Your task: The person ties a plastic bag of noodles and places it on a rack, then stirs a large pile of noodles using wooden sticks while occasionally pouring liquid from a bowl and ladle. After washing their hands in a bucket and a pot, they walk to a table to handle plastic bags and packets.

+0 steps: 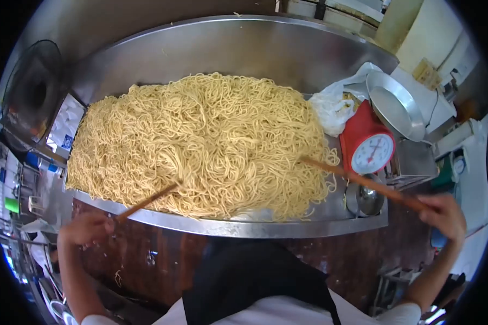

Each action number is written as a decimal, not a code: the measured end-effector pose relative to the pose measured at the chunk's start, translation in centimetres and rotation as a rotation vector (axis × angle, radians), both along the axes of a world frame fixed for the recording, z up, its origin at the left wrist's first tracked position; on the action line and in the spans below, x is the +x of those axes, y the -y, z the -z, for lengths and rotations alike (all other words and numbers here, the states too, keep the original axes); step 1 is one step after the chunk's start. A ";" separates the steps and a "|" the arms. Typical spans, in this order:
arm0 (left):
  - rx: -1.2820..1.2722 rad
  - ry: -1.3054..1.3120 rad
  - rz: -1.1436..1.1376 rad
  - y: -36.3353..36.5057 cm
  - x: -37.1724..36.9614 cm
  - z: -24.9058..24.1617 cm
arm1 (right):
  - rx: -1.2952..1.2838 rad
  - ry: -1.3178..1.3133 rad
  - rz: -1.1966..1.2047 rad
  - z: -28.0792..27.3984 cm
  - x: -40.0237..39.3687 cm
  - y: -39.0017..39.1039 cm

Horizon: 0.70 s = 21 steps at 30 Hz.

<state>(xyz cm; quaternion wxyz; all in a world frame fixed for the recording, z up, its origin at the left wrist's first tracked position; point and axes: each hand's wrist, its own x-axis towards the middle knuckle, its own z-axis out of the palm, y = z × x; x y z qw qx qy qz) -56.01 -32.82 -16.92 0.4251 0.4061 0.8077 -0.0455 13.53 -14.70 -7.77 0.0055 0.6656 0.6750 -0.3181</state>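
Note:
A broad heap of yellow noodles (pixel 217 141) covers most of a steel worktop with raised edges. My left hand (pixel 88 228), low on the left, is closed around a wooden stick (pixel 146 202) whose far tip reaches the front of the heap. On the right, my right hand (pixel 444 216) grips a second, longer-looking wooden stick (pixel 374 187). That stick slants up and left, and its tip lies over the right part of the noodles. Whether either tip presses into the noodles is hard to tell.
A red dial scale (pixel 357 130) with a round metal pan (pixel 396 105) stands at the right end, beside a white plastic bag (pixel 331 111). Metal bowls (pixel 367 199) sit in front of it. A fan (pixel 31 95) is at far left. The steel front edge (pixel 244 228) runs before me.

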 end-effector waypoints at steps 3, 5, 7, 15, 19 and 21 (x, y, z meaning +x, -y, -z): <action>-0.024 -0.062 0.289 -3.4 5.9 6.3 | 0.033 -0.039 0.069 -0.2 1.4 2.4; 0.146 -0.173 0.406 -9.2 14.3 13.3 | 0.161 -0.007 -0.009 0.5 -1.0 2.2; 0.227 -0.222 0.517 -13.0 20.6 11.3 | 0.215 -0.075 0.000 0.6 -2.3 1.9; 0.176 -0.349 0.294 -5.1 2.3 -5.2 | 0.128 -0.606 0.166 6.6 0.4 0.8; 0.723 0.092 -0.487 -6.2 3.5 7.0 | -0.129 -0.974 0.109 17.3 -9.7 -0.9; 0.726 0.554 -0.718 -11.2 9.6 12.1 | -0.330 -0.869 -0.144 21.8 -16.8 -2.2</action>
